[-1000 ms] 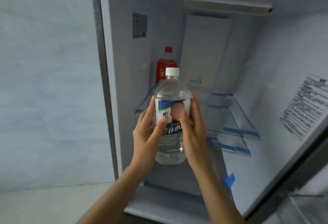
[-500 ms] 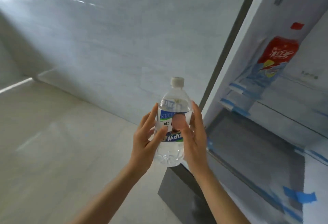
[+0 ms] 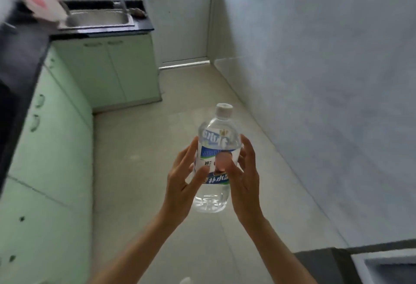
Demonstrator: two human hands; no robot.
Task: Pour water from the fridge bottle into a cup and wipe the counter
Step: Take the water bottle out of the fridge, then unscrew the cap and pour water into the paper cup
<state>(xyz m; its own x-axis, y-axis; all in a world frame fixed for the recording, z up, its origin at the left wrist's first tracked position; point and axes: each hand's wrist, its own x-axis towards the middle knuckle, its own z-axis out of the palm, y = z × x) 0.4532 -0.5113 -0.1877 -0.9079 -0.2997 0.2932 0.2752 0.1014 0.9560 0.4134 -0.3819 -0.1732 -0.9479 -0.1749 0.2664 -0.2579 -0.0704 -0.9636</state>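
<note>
A clear plastic water bottle with a white cap and a blue, white and green label stands upright in front of me, above the floor. My left hand grips its left side and my right hand grips its right side, thumbs across the label. The black counter runs along the left and along the far wall. No cup shows clearly in this view.
Green cabinets stand under the counter. A steel sink with a tall tap sits at the far end, a blurred white and pink thing beside it. A tiled wall rises on the right; the fridge's edge shows at bottom right.
The view has swung left from the open fridge to the kitchen floor, counter and sink. Both hands still hold the bottle in the same grip.
</note>
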